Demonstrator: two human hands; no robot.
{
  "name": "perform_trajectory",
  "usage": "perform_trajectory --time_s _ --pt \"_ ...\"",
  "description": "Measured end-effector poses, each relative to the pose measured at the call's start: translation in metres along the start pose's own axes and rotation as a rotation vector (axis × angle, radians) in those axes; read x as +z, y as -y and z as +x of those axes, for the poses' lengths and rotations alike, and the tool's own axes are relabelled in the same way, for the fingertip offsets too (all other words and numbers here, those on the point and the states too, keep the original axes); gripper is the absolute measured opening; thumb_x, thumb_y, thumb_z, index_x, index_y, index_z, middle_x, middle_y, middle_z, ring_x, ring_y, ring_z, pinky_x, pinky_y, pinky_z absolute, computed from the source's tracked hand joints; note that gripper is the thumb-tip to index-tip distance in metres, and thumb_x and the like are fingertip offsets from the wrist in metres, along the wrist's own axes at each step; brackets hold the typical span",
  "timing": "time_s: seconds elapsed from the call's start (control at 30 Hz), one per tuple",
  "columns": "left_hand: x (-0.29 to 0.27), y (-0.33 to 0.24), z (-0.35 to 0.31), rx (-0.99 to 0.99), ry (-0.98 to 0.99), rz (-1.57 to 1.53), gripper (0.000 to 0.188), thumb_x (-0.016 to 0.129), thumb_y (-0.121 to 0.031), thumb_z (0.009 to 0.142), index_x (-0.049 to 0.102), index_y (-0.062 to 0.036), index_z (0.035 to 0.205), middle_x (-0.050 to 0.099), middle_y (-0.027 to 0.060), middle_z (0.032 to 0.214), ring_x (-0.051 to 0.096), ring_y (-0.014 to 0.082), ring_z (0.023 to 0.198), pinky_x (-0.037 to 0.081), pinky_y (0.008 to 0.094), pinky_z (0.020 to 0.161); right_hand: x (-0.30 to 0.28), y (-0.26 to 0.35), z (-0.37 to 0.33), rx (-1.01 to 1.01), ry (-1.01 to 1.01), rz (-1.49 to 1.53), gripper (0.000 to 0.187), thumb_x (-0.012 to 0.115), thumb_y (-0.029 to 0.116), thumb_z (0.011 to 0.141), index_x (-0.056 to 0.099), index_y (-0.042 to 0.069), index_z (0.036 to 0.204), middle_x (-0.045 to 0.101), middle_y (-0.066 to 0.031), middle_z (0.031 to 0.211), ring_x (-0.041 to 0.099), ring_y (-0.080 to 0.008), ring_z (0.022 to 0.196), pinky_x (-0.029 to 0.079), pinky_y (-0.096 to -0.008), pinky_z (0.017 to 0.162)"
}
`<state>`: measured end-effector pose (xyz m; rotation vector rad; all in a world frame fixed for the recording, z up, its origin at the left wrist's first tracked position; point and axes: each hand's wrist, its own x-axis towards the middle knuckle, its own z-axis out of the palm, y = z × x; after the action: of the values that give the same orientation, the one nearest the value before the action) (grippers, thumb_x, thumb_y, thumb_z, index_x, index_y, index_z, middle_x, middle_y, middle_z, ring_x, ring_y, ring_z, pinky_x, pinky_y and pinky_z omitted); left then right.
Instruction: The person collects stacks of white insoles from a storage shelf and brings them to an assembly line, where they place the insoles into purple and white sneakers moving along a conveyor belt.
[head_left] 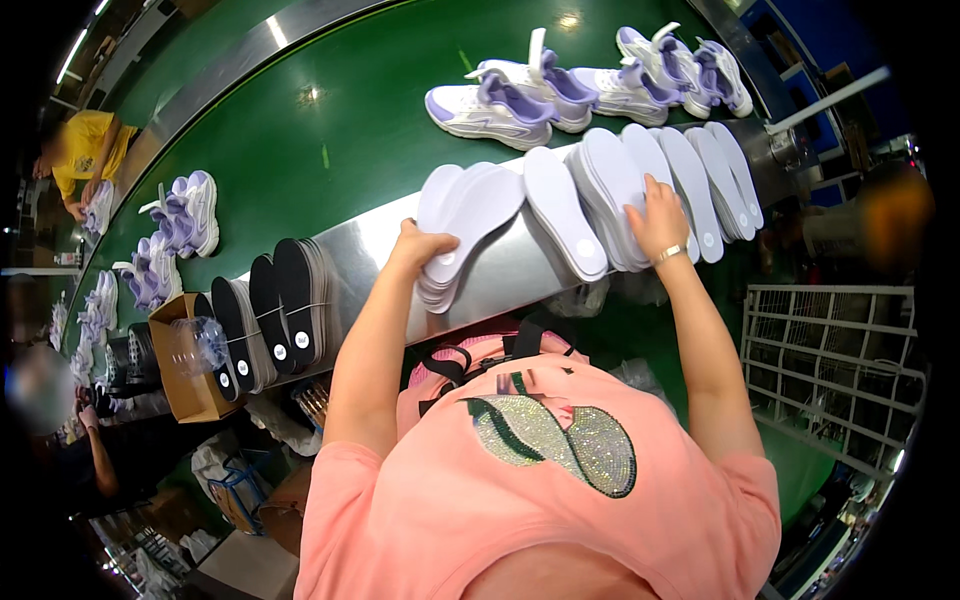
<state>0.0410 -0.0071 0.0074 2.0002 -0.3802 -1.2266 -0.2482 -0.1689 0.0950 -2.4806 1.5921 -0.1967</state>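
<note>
My left hand [422,248] is closed around the heel end of a small fanned stack of pale lavender-white insoles [480,205], thumb on top and fingers along the side. My right hand [662,222] lies over another pile of white insoles [608,180], thumb and fingers apart, touching their edges. Between the two hands a single-looking white insole [563,215] rests on the metal ledge, a round label at its heel. More white insoles [715,185] stand in overlapping piles to the right of my right hand.
Beyond the metal ledge [375,245] runs a green conveyor belt [340,120] carrying white-and-lilac sneakers [490,112]. At left are tied bundles of black insoles [300,305] and a cardboard box [190,385]. A white wire rack [830,360] stands at right. A person in yellow [92,150] works far left.
</note>
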Motion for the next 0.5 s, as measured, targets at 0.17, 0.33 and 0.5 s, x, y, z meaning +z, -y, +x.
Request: perform_trajectory --time_s 0.17,0.33,0.5 --pt "0.009 0.013 0.004 0.158 -0.099 0.318 0.061 0.068 -0.021 0.047 0.045 0.0106 0.094 0.055 0.0253 0.09 0.056 0.0329 0.082 0.047 0.0347 0.071 0.006 0.048 -0.034 -0.24 0.136 0.54 0.034 0.058 0.019 0.072 0.052 0.0 0.101 0.051 -0.0153 0.098 0.049 -0.0298 0.089 0.04 -0.0353 0.078" --pt "-0.012 -0.009 -0.019 0.162 0.049 0.173 0.063 0.067 -0.02 0.051 0.041 0.0064 0.102 0.053 0.0236 0.095 0.051 0.0306 0.092 0.043 0.0376 0.077 0.076 0.082 -0.052 -0.006 0.637 0.775 0.057 0.056 0.033 0.077 0.038 -0.003 0.117 0.047 -0.018 0.106 0.051 -0.0214 0.092 0.043 -0.0286 0.074" --pt "-0.034 -0.029 -0.056 0.546 -0.234 0.634 0.082 0.065 -0.013 0.056 0.025 -0.0063 0.126 0.054 0.0144 0.094 0.049 0.0305 0.091 0.032 0.0395 0.083 0.104 0.112 -0.04 0.487 0.795 1.36 0.075 0.056 0.044 0.076 0.022 0.0 0.128 0.041 -0.0168 0.113 0.046 -0.0236 0.1 0.043 -0.0311 0.075"
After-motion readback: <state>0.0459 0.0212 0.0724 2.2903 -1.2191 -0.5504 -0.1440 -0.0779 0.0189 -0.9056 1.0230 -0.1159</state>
